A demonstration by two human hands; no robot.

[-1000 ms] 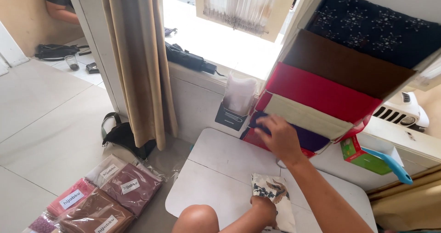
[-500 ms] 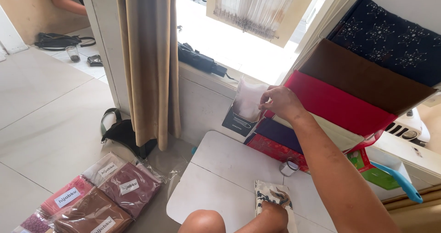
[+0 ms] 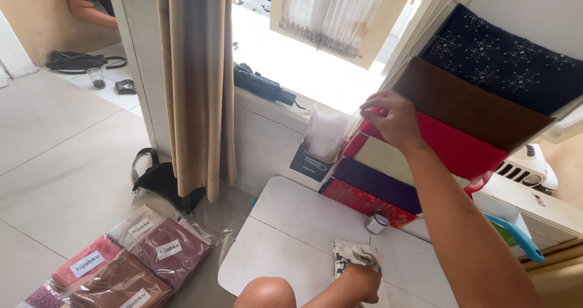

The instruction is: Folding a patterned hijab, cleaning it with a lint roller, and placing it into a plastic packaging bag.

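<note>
By the sunlit window, the right hand [image 3: 392,118] pinches the red cloth [image 3: 452,147], best drawn out slowly, while the left hand [image 3: 363,279] presses flat on the patterned cloth [image 3: 349,253].

Fabric shop, stacked folded cloths [image 3: 467,110], bagged scarves [image 3: 121,265] on floor

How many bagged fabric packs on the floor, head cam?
5 showing, bottom left: clear-topped pack, maroon, pink, brown, purple patterned at the frame edge. More may lie out of view.
</note>
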